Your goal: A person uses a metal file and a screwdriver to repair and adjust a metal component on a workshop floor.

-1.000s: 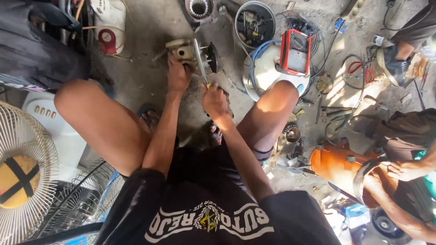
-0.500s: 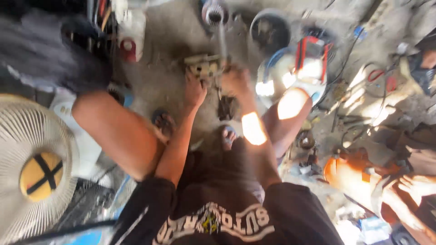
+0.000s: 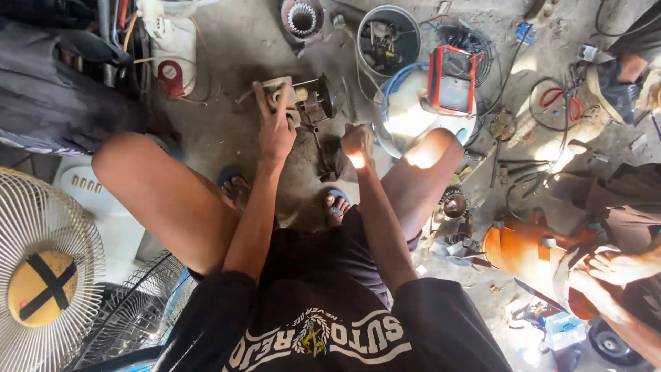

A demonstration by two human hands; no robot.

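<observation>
A red-framed meter [image 3: 451, 81] with a pale grey screen lies flat at the top right of the concrete floor [image 3: 227, 41], resting on a white round fan base [image 3: 406, 120]. A round red-and-white label [image 3: 167, 71] sits on the white casing [image 3: 172, 34] at top left. A small blue box [image 3: 564, 324] lies at bottom right.

Bare floor [image 3: 227, 131] lies open left of the motor [image 3: 303, 103], between it and the white jug [image 3: 172, 48]. Above the motor a strip of floor runs up to the stator [image 3: 301, 18]. Right of the motor, the bucket [image 3: 389, 41] and blue-rimmed tub [image 3: 406, 114] crowd close. Between the knees, the feet [image 3: 237, 189] narrow the way. Far right, cables [image 3: 544, 103] and pliers [image 3: 561, 100] litter the floor.
</observation>
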